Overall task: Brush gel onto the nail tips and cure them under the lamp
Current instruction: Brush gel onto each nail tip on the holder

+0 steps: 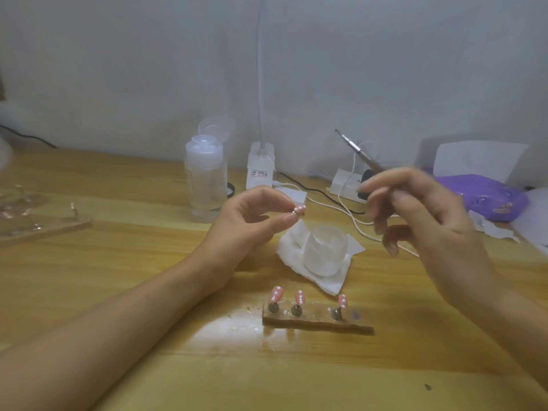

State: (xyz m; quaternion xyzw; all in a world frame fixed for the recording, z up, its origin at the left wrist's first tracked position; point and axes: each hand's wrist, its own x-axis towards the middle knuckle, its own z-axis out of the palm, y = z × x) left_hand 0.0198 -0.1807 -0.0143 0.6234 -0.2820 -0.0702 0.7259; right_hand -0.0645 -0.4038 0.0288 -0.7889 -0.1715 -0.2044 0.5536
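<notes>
My left hand [252, 221] pinches a small pink nail tip with white dots [300, 209] between thumb and fingers, raised above the table. My right hand [421, 215] grips a thin gel brush [357, 149], whose bristle end points up and to the left, away from the tip. Below, a wooden holder block [318, 321] carries three more pink dotted nail tips [300, 298] on small metal stands. An open clear gel jar [324, 250] stands on a white wipe [332, 280] between my hands. The white lamp base [261, 166] is at the back.
A clear liquid dispenser bottle [204, 179] stands behind my left hand. White cables [355, 221] and a power strip [344, 185] lie at the back right, beside a purple object [486, 197]. Another wooden block [44, 226] sits at the far left.
</notes>
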